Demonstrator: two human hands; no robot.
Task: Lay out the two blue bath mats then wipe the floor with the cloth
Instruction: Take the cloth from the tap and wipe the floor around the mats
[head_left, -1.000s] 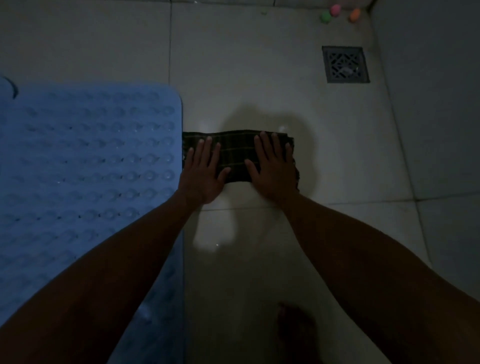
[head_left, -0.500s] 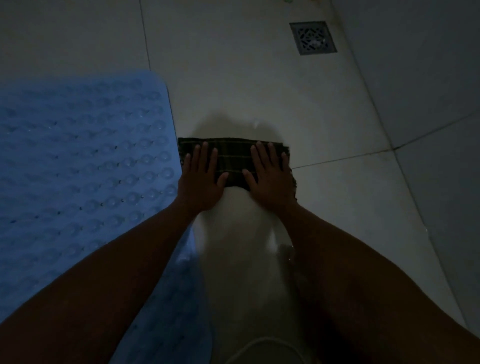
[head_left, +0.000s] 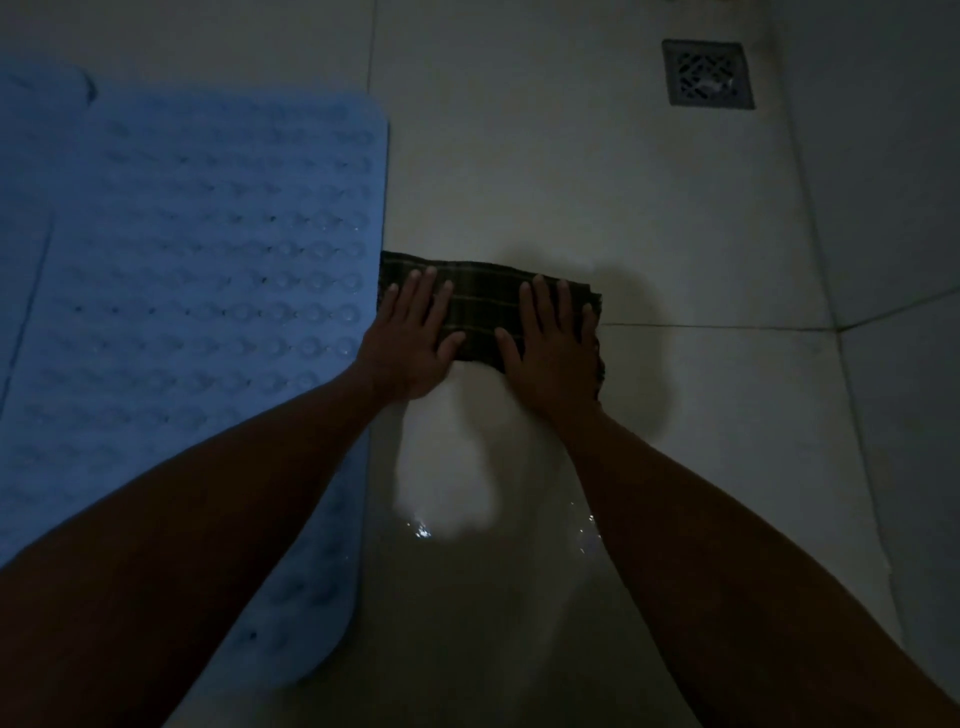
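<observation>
Both flat hands, the left hand (head_left: 410, 340) and the right hand (head_left: 553, 353), have pushed the dark checked cloth (head_left: 483, 312) forward again along the blue rubber bath mat's (head_left: 208, 260) right edge, leaving a wet, glistening streak on the pale tiled floor (head_left: 519, 182) behind it

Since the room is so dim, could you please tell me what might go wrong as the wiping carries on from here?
1. The cloth touches the edge of the blue mat; a sideways stroke could catch or lift it.
2. The floor glistens wet between the arms, so the left hand or right hand, both flat on the cloth, might slide.
3. Water pushed left may seep under the mat rather than reach the drain.
</observation>
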